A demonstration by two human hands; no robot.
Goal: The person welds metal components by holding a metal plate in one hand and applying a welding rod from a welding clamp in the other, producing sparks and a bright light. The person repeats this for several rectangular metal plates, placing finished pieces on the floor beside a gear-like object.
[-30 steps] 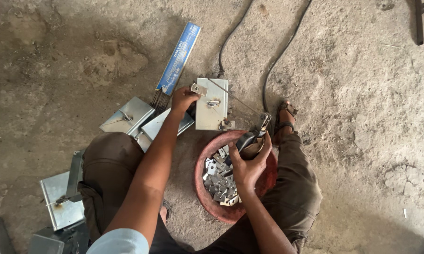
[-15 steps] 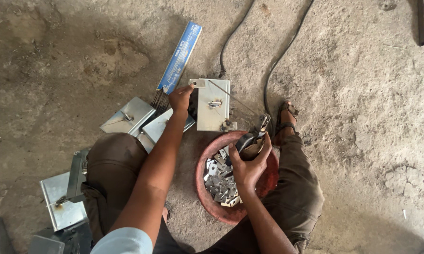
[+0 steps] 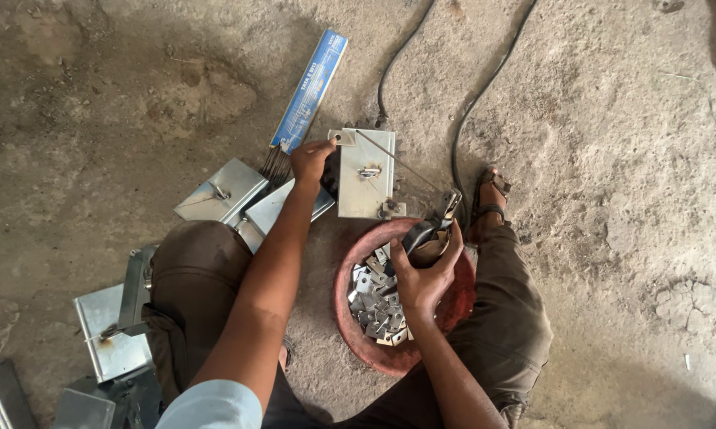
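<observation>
- We found the left hand point(image 3: 310, 159) with fingers clamped on the left edge of a flat sheet-metal box point(image 3: 366, 173), which lay on gritty concrete.
- The right hand point(image 3: 423, 274) had its fingers closed round an electrode holder point(image 3: 429, 230); its thin rod reached toward the box's far corner.
- We judged the rod could slip off smooth metal.
- Below the right fingers, a red bowl point(image 3: 358, 334) held small, sharp-edged steel brackets point(image 3: 378, 306).

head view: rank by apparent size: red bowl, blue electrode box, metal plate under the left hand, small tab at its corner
1. red bowl
2. metal plate and blue electrode box: look similar in area, so no ranking between them
3. small tab
</observation>
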